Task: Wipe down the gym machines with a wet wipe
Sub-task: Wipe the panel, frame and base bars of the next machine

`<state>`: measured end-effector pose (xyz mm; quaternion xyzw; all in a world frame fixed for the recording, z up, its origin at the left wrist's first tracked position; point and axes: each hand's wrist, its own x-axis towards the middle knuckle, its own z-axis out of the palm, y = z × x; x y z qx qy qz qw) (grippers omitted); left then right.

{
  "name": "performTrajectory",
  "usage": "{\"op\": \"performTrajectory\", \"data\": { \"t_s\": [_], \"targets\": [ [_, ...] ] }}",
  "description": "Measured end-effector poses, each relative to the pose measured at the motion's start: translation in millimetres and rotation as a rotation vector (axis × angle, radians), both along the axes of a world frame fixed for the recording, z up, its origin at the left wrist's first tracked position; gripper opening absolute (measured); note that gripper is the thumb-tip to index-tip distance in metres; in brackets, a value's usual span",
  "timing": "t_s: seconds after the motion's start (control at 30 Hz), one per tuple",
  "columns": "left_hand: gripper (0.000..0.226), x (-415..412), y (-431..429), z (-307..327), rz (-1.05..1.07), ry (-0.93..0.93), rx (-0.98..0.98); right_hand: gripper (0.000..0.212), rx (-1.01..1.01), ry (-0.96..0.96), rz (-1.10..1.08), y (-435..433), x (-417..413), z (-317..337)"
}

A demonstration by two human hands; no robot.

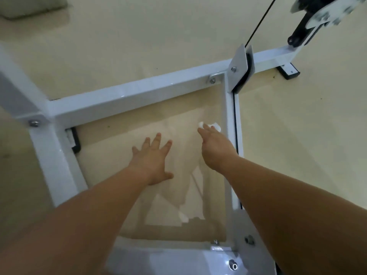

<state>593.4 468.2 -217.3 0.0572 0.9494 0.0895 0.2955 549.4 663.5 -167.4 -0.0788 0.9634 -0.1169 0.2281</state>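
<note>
Head view looks down on a white-painted square-tube steel frame (pixel 127 100) bordering a glossy, see-through panel (pixel 111 139) that shows pale reflections. Left hand (pixel 153 161) lies flat near the panel's middle, grip wide, fingers spread straight. Right hand (pixel 214 147) reaches to the panel's right edge near the far right corner, its grip holding a crumpled white wet wipe (pixel 217 127) just beside the frame's right tube. A flat grey pulley bracket (pixel 237 66) with a thin black cable (pixel 258 22) stands at that corner over the smooth beige floor (pixel 139 36).

Nothing readable here tbh, can't make out any label, brand or number on the white machine frame (pixel 139 92).
</note>
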Motion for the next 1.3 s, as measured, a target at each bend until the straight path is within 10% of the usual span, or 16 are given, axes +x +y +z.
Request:
{"op": "performTrajectory", "data": {
  "t_s": [0.4, 0.63, 0.97, 1.17, 1.3],
  "targets": [
    [0.027, 78, -162, 12, 0.27, 0.634, -0.097, 0.05, -0.615, -0.195, -0.31, -175, 70, -7],
    [0.016, 51, -176, -9, 0.522, 0.848, 0.025, 0.027, -1.014, -0.451, -0.822, -220, 46, -17],
    [0.021, 46, -177, -14, 0.566, 0.799, -0.028, 0.037, -1.001, -0.505, -0.951, -232, -3, -51],
    [0.021, 45, -177, -11, 0.571, 0.75, -0.045, 0.048, -0.419, -0.083, 0.193, -226, -14, -88],
    [0.019, 45, -178, -11, 0.559, 0.726, -0.052, 0.052, -0.243, -0.001, 0.457, -201, -2, -110]
  ]
}}
